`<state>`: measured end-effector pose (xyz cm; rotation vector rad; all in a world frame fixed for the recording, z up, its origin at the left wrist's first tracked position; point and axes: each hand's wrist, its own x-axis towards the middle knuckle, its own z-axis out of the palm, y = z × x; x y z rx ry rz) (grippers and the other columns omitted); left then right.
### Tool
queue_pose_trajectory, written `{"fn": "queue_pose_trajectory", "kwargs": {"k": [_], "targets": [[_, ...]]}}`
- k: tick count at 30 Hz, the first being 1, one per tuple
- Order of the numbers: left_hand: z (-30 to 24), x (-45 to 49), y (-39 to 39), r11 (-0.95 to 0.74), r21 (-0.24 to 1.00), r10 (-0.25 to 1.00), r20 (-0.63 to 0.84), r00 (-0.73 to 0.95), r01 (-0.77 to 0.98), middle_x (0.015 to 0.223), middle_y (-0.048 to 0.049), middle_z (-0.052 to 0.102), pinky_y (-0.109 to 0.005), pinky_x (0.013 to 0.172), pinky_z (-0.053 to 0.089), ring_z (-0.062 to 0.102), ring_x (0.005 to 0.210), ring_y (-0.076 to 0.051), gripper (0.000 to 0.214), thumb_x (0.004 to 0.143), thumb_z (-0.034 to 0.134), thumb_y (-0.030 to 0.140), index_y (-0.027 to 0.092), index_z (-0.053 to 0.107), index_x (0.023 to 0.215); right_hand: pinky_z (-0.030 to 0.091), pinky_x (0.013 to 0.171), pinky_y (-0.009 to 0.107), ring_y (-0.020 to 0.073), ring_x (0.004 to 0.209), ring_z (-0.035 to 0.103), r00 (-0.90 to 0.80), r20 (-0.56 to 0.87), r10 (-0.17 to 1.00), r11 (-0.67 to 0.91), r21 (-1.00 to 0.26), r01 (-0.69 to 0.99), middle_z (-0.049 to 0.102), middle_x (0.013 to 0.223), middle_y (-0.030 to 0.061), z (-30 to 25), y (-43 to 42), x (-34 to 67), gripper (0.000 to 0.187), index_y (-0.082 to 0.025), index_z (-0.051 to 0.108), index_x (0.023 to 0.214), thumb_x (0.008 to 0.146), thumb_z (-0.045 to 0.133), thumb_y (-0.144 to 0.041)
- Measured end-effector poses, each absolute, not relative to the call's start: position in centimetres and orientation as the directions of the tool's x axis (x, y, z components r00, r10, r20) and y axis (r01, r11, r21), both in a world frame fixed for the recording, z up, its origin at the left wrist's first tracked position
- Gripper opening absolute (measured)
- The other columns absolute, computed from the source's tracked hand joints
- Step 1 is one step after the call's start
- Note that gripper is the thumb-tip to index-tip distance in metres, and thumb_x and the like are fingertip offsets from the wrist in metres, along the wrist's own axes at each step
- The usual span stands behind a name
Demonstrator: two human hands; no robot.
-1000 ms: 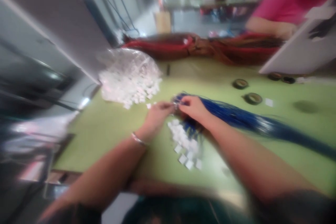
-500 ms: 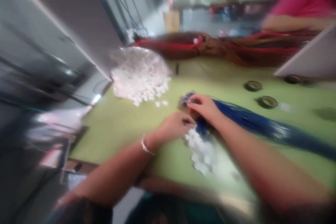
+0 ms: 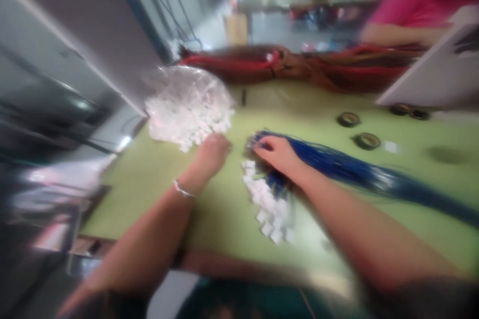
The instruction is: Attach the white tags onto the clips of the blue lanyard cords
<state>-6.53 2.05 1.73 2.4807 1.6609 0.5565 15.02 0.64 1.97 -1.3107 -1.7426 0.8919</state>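
My right hand (image 3: 276, 153) is closed in a pinch on the tip end of a long bundle of blue wires (image 3: 337, 163), which runs off to the right. My left hand (image 3: 214, 153) is at the near edge of a heap of small white plastic pieces (image 3: 187, 117) spilling from a clear bag (image 3: 205, 77). Its fingers are curled and blurred; what they hold, if anything, is hidden. Below my right hand, blue wire ends carrying several white block-like pieces (image 3: 267, 202) fan out on the green tabletop (image 3: 149, 189).
Two rolls of dark tape (image 3: 349, 119) and a small white square (image 3: 391, 147) lie on the right. Red and brown wire bundles (image 3: 232, 67) stretch across the back. A grey panel (image 3: 422, 65) stands at right; a person in a pink top (image 3: 407, 5) is behind it.
My left hand has moved away from beside my right hand, up and left to the white heap. The right hand stays at the blue wire ends. The view has shifted slightly.
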Motion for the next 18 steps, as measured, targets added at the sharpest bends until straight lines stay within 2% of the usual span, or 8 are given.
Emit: {"fn": "queue_pose_trajectory", "kwargs": {"k": [3, 5, 7, 9, 11, 13, 15, 18], "targets": [[2.1, -6.1, 1.7, -0.353, 0.364, 0.919, 0.310, 0.245, 0.862, 0.087, -0.0105, 0.068, -0.038, 0.081, 0.046, 0.059, 0.087, -0.022, 0.015, 0.083, 0.061, 0.024, 0.015, 0.073, 0.082, 0.043, 0.063, 0.025, 0.0138, 0.064, 0.056, -0.166, 0.178, 0.970, 0.238, -0.839, 0.489, 0.069, 0.072, 0.0031, 1.9, 0.7, 14.9, 0.012, -0.015, 0.070, 0.075, 0.077, 0.062, -0.024], [2.4, -5.6, 1.4, -0.296, 0.541, 0.939, 0.314, 0.137, 0.787, 0.082, -0.0081, 0.069, -0.034, 0.075, 0.047, 0.060, 0.080, -0.019, 0.013, 0.080, 0.066, 0.027, 0.016, 0.073, 0.081, 0.042, 0.062, 0.025, 0.0136, 0.063, 0.055, -0.163, 0.187, 0.969, 0.244, -0.832, 0.498, 0.069, 0.070, 0.0029, 1.9, 0.7, 14.9, 0.013, -0.014, 0.069, 0.073, 0.077, 0.061, -0.023], [2.6, -4.8, 1.0, -0.176, 0.783, 0.980, 0.197, 0.030, 0.596, 0.073, -0.0054, 0.067, -0.030, 0.063, 0.047, 0.059, 0.066, -0.015, 0.018, 0.079, 0.067, 0.030, 0.017, 0.073, 0.088, 0.042, 0.062, 0.025, 0.0137, 0.063, 0.055, -0.162, 0.196, 0.967, 0.251, -0.838, 0.485, 0.068, 0.069, 0.0025, 1.9, 0.7, 14.9, 0.013, -0.014, 0.069, 0.072, 0.077, 0.061, -0.023], [2.7, -3.9, 0.6, -0.013, 0.952, 1.000, 0.009, 0.015, 0.306, 0.063, -0.0024, 0.064, -0.026, 0.052, 0.044, 0.055, 0.053, -0.012, 0.028, 0.080, 0.067, 0.030, 0.016, 0.071, 0.103, 0.041, 0.062, 0.025, 0.0140, 0.064, 0.055, -0.155, 0.203, 0.967, 0.253, -0.849, 0.465, 0.067, 0.069, 0.0023, 2.0, 0.6, 14.9, 0.014, -0.014, 0.068, 0.072, 0.077, 0.059, -0.023], [2.8, -2.9, 0.3, 0.123, 0.991, 0.988, -0.127, 0.087, 0.044, 0.060, -0.0022, 0.064, -0.022, 0.050, 0.043, 0.055, 0.050, -0.009, 0.032, 0.081, 0.067, 0.027, 0.014, 0.070, 0.110, 0.041, 0.061, 0.024, 0.0139, 0.064, 0.054, -0.157, 0.210, 0.965, 0.259, -0.855, 0.449, 0.066, 0.068, 0.0020, 2.0, 0.5, 15.0, 0.015, -0.014, 0.067, 0.072, 0.078, 0.057, -0.023], [2.8, -2.1, 0.1, 0.217, 0.967, 0.969, -0.197, 0.149, -0.136, 0.066, -0.0051, 0.067, -0.019, 0.053, 0.045, 0.059, 0.055, -0.008, 0.024, 0.079, 0.069, 0.023, 0.011, 0.072, 0.100, 0.040, 0.061, 0.024, 0.0134, 0.063, 0.053, -0.165, 0.223, 0.961, 0.274, -0.857, 0.437, 0.065, 0.068, 0.0015, 2.1, 0.3, 15.0, 0.014, -0.015, 0.066, 0.072, 0.077, 0.056, -0.023], [2.7, -1.7, 0.1, 0.279, 0.925, 0.955, -0.239, 0.176, -0.257, 0.070, -0.0071, 0.069, -0.019, 0.056, 0.048, 0.061, 0.059, -0.008, 0.013, 0.078, 0.071, 0.019, 0.009, 0.072, 0.085, 0.040, 0.061, 0.024, 0.0131, 0.063, 0.052, -0.163, 0.237, 0.958, 0.286, -0.854, 0.434, 0.064, 0.067, 0.0011, 2.1, 0.2, 15.0, 0.013, -0.015, 0.064, 0.071, 0.077, 0.056, -0.024], [2.2, -1.6, 0.2, 0.321, 0.885, 0.942, -0.263, 0.209, -0.337, 0.066, -0.0060, 0.067, -0.018, 0.055, 0.048, 0.059, 0.057, -0.008, 0.008, 0.077, 0.071, 0.016, 0.008, 0.069, 0.076, 0.040, 0.062, 0.025, 0.0131, 0.063, 0.051, -0.162, 0.244, 0.956, 0.291, -0.854, 0.431, 0.062, 0.066, 0.0011, 2.0, 0.2, 15.1, 0.013, -0.015, 0.062, 0.070, 0.076, 0.056, -0.026]]}}
